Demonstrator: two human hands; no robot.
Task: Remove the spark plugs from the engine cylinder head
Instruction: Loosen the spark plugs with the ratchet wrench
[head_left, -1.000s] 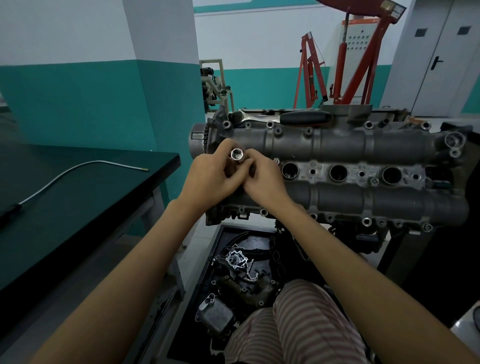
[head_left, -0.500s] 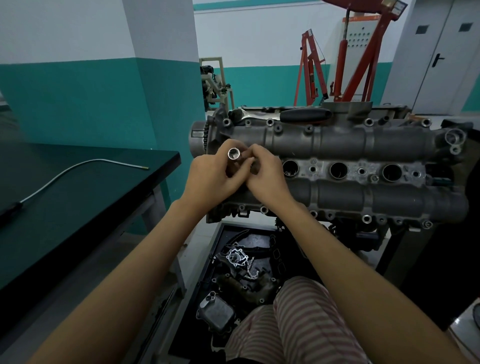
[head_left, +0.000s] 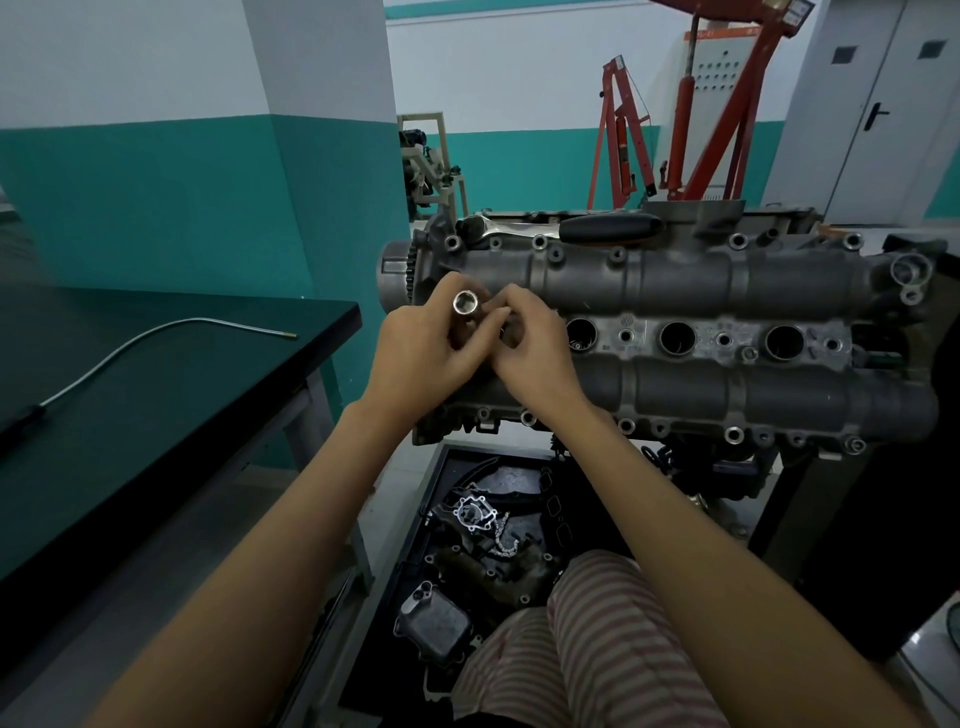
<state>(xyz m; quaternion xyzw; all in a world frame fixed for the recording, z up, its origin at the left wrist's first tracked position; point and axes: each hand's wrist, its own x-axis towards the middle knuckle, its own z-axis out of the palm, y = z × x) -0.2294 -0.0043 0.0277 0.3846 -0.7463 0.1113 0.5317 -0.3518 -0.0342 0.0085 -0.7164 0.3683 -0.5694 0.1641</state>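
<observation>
The grey engine cylinder head (head_left: 685, 291) lies across the middle, with three open spark plug wells (head_left: 678, 338) showing in a row. My left hand (head_left: 421, 358) grips a silver spark plug socket (head_left: 464, 302), its open end facing up, over the leftmost well, which is hidden. My right hand (head_left: 524, 348) pinches the socket from the right, fingertips meeting the left hand's. No spark plug can be seen.
A ratchet with a black handle (head_left: 608, 228) lies on the head's far edge. A dark table (head_left: 156, 395) on the left carries a bent metal rod (head_left: 156, 338). Below the engine sits a tray of engine parts (head_left: 483, 545). Red engine cranes (head_left: 691, 114) stand behind.
The socket has risen slightly and moved a little left in my hands. Both hands stay together on it.
</observation>
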